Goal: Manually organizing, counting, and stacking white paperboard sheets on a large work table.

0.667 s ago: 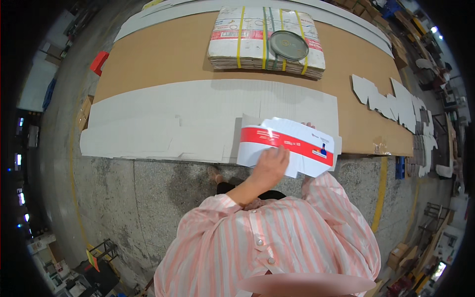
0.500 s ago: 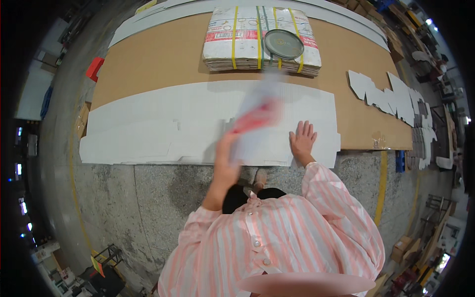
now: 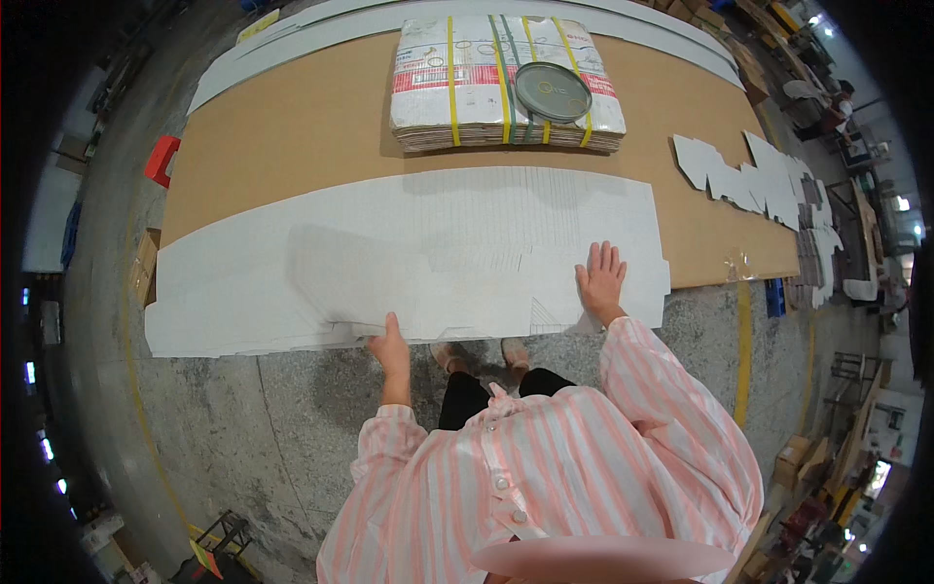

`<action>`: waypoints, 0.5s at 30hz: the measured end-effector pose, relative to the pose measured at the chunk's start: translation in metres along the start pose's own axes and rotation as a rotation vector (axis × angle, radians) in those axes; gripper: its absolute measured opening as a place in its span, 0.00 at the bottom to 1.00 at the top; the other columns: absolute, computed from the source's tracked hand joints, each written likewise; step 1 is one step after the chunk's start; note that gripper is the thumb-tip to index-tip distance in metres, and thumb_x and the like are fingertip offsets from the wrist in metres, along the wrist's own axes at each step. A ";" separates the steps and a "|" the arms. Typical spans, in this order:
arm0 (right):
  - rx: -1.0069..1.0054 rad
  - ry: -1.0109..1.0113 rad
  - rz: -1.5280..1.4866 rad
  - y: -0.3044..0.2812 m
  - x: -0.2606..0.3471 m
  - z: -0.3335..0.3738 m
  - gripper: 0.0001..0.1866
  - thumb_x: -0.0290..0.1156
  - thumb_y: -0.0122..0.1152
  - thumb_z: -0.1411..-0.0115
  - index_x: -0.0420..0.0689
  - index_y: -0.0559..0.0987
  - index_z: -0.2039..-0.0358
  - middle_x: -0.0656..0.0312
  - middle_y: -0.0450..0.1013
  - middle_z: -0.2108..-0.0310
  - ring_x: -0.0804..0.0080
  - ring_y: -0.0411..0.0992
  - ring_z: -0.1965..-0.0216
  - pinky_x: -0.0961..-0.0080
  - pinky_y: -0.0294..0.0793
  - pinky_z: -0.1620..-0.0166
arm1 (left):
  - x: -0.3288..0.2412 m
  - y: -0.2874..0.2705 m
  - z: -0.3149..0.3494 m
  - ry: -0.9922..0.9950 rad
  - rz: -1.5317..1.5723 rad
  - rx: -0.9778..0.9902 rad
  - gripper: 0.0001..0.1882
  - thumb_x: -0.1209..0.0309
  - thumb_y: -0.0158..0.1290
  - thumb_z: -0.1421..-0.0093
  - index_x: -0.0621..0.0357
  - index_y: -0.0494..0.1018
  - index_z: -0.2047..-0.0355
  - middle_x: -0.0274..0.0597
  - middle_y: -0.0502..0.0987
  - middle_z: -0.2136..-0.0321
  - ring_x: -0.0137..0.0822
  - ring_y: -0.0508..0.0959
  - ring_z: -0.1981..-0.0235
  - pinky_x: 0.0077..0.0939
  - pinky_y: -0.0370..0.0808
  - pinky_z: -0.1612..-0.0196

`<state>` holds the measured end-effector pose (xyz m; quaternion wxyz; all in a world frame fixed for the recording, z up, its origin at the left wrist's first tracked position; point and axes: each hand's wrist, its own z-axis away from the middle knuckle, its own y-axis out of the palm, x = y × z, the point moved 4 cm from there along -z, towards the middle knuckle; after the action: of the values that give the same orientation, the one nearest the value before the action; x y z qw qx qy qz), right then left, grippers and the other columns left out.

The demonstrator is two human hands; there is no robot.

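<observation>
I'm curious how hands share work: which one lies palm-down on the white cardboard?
The right hand: it lies flat on the white cardboard, while the left hand is at its near edge.

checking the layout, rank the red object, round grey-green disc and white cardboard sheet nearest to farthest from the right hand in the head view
1. White cardboard sheet: directly under the right hand.
2. Round grey-green disc: ahead, slightly left, on the strapped bundle.
3. Red object: far to the left.

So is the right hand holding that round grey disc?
No, the right hand lies spread on the white cardboard, while the round disc sits on the strapped stack.
</observation>
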<state>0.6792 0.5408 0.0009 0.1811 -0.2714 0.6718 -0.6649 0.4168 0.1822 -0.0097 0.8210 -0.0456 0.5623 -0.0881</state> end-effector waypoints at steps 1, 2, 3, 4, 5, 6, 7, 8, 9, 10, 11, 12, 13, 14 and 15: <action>0.001 0.004 -0.001 0.000 -0.001 0.000 0.33 0.48 0.44 0.44 0.44 0.54 0.42 0.50 0.45 0.40 0.51 0.39 0.38 0.46 0.36 0.42 | -0.005 0.003 0.007 0.159 -0.084 0.049 0.25 0.72 0.52 0.47 0.71 0.59 0.51 0.50 0.68 0.55 0.41 0.71 0.57 0.31 0.67 0.55; -0.001 -0.001 -0.002 0.000 -0.001 0.000 0.33 0.48 0.44 0.44 0.43 0.54 0.42 0.50 0.45 0.40 0.51 0.39 0.38 0.46 0.36 0.42 | -0.011 0.006 0.013 0.319 -0.169 0.098 0.24 0.72 0.52 0.47 0.72 0.60 0.52 0.50 0.69 0.56 0.42 0.72 0.58 0.31 0.68 0.56; -0.003 -0.007 -0.003 0.001 -0.001 0.000 0.33 0.48 0.44 0.44 0.43 0.54 0.42 0.49 0.46 0.40 0.51 0.39 0.38 0.45 0.37 0.42 | -0.012 0.005 0.014 0.321 -0.172 0.100 0.24 0.72 0.52 0.47 0.72 0.60 0.52 0.50 0.69 0.56 0.42 0.72 0.58 0.31 0.68 0.56; -0.006 -0.004 -0.006 0.001 -0.002 0.000 0.33 0.48 0.44 0.44 0.43 0.54 0.42 0.49 0.46 0.40 0.51 0.39 0.38 0.45 0.37 0.42 | -0.010 0.002 0.012 0.213 -0.007 0.035 0.23 0.72 0.52 0.47 0.72 0.62 0.53 0.50 0.70 0.57 0.42 0.72 0.58 0.30 0.68 0.56; -0.017 -0.006 -0.003 0.002 -0.003 0.001 0.33 0.48 0.44 0.44 0.43 0.54 0.42 0.49 0.46 0.40 0.51 0.40 0.38 0.45 0.37 0.42 | -0.006 0.000 0.011 0.103 0.157 -0.029 0.22 0.71 0.52 0.47 0.72 0.64 0.55 0.50 0.71 0.57 0.42 0.72 0.59 0.30 0.69 0.57; -0.028 -0.009 0.000 0.002 -0.005 0.001 0.33 0.48 0.44 0.44 0.43 0.55 0.42 0.49 0.46 0.40 0.51 0.40 0.38 0.45 0.37 0.42 | -0.009 0.000 0.006 0.107 0.155 -0.027 0.22 0.71 0.52 0.47 0.72 0.64 0.55 0.50 0.71 0.57 0.42 0.72 0.59 0.30 0.69 0.57; -0.026 -0.010 -0.007 0.002 -0.003 0.001 0.33 0.48 0.44 0.44 0.43 0.55 0.42 0.49 0.46 0.40 0.51 0.40 0.38 0.45 0.37 0.42 | -0.004 -0.001 -0.001 -0.082 0.512 0.038 0.20 0.71 0.53 0.47 0.71 0.66 0.57 0.49 0.72 0.59 0.41 0.72 0.60 0.29 0.68 0.57; -0.024 -0.012 -0.011 0.001 -0.002 0.001 0.33 0.48 0.44 0.44 0.43 0.54 0.42 0.49 0.46 0.40 0.51 0.40 0.38 0.45 0.37 0.42 | 0.002 0.002 -0.004 -0.274 0.867 0.105 0.18 0.70 0.54 0.48 0.71 0.69 0.60 0.48 0.73 0.60 0.40 0.73 0.60 0.28 0.68 0.57; -0.022 -0.015 -0.014 0.001 -0.001 0.001 0.33 0.48 0.44 0.44 0.43 0.54 0.42 0.49 0.45 0.40 0.51 0.39 0.38 0.46 0.36 0.42 | 0.004 0.002 -0.005 -0.270 0.863 0.101 0.18 0.70 0.54 0.48 0.71 0.69 0.60 0.48 0.73 0.60 0.40 0.73 0.60 0.28 0.68 0.57; -0.020 -0.016 -0.019 0.001 -0.001 0.001 0.33 0.48 0.44 0.44 0.43 0.54 0.42 0.49 0.45 0.40 0.51 0.39 0.38 0.46 0.36 0.42 | 0.006 0.000 -0.007 -0.202 0.673 0.033 0.18 0.70 0.54 0.48 0.70 0.69 0.60 0.46 0.73 0.60 0.38 0.73 0.61 0.28 0.69 0.57; -0.025 -0.019 -0.016 0.000 -0.002 0.000 0.33 0.48 0.44 0.44 0.43 0.54 0.42 0.49 0.45 0.40 0.51 0.39 0.38 0.46 0.36 0.42 | 0.006 -0.004 -0.008 -0.134 0.482 -0.035 0.18 0.70 0.55 0.48 0.69 0.68 0.59 0.45 0.73 0.60 0.37 0.73 0.62 0.28 0.69 0.58; -0.031 -0.022 -0.014 0.000 -0.003 0.000 0.33 0.48 0.44 0.44 0.43 0.54 0.42 0.49 0.45 0.40 0.51 0.39 0.38 0.46 0.36 0.42 | 0.009 -0.004 -0.007 -0.132 0.479 -0.039 0.18 0.70 0.55 0.48 0.69 0.68 0.59 0.45 0.73 0.60 0.37 0.73 0.62 0.28 0.69 0.58; -0.028 -0.024 -0.016 -0.001 -0.005 0.000 0.33 0.48 0.44 0.44 0.43 0.54 0.42 0.49 0.45 0.40 0.51 0.39 0.38 0.46 0.36 0.42 | 0.002 -0.004 -0.003 0.118 0.205 -0.047 0.18 0.70 0.55 0.48 0.68 0.68 0.59 0.43 0.73 0.61 0.35 0.73 0.62 0.27 0.70 0.59; -0.023 -0.015 -0.015 -0.001 -0.007 0.001 0.33 0.48 0.44 0.44 0.43 0.54 0.42 0.49 0.45 0.40 0.51 0.39 0.38 0.46 0.36 0.42 | -0.008 -0.001 0.002 0.363 -0.072 -0.052 0.18 0.70 0.55 0.48 0.66 0.68 0.59 0.42 0.73 0.62 0.33 0.73 0.63 0.27 0.71 0.60; -0.019 -0.006 -0.014 -0.001 -0.009 0.001 0.33 0.48 0.44 0.44 0.43 0.54 0.42 0.49 0.45 0.40 0.51 0.39 0.38 0.46 0.35 0.42 | -0.006 -0.001 0.001 0.363 -0.074 -0.054 0.18 0.70 0.55 0.48 0.66 0.68 0.59 0.42 0.73 0.62 0.33 0.73 0.63 0.27 0.71 0.60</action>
<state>0.6872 0.5457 0.0004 0.1756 -0.2798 0.6755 -0.6592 0.4159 0.1825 -0.0041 0.7008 -0.0719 0.7012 -0.1100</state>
